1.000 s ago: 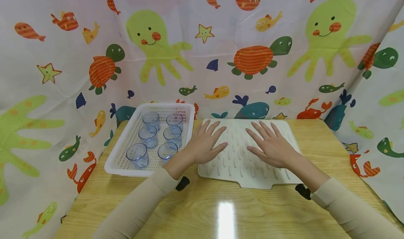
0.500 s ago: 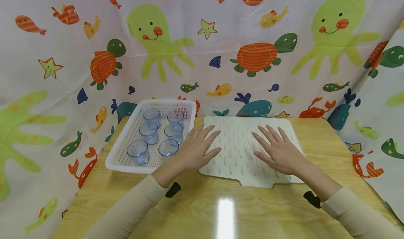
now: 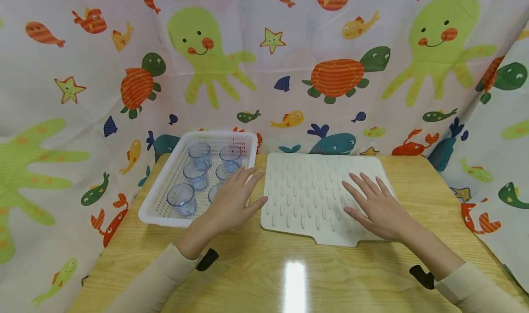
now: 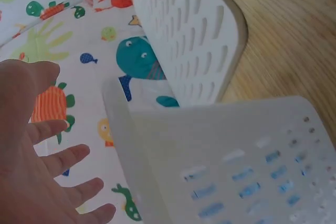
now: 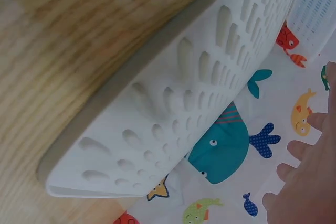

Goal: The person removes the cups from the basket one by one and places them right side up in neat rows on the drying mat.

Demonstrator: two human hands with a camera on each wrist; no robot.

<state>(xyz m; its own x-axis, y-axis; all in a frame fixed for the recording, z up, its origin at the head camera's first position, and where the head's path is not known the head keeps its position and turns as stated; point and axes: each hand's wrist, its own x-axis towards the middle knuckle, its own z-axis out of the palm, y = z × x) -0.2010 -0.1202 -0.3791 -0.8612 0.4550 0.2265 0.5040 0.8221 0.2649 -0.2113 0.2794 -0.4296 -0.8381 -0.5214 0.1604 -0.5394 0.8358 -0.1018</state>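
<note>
My left hand (image 3: 232,206) hovers with spread fingers over the right front corner of a white plastic basket (image 3: 145,210), holding nothing. Several clear bluish glasses (image 3: 182,199) stand upright in two columns inside the basket; my hand partly hides the front right one. To the right, my right hand (image 3: 378,210) is held over the right part of a cream drainer board (image 3: 303,189) with rows of raised ridges, its fingers straight and apart. In the left wrist view the hand (image 4: 47,166) is beside the basket wall (image 4: 210,129), apart from it. The right wrist view shows fingertips (image 5: 296,150) gripping nothing.
The basket and board lie side by side on a wooden table (image 3: 248,271). Behind them hangs a curtain (image 3: 256,88) printed with sea animals, which also runs along both sides. A bright reflection lies on the table's front part.
My left hand has moved left and nearer, from the board's left edge to over the basket's corner. The right hand has shifted right and nearer. Basket, glasses and board stay put.
</note>
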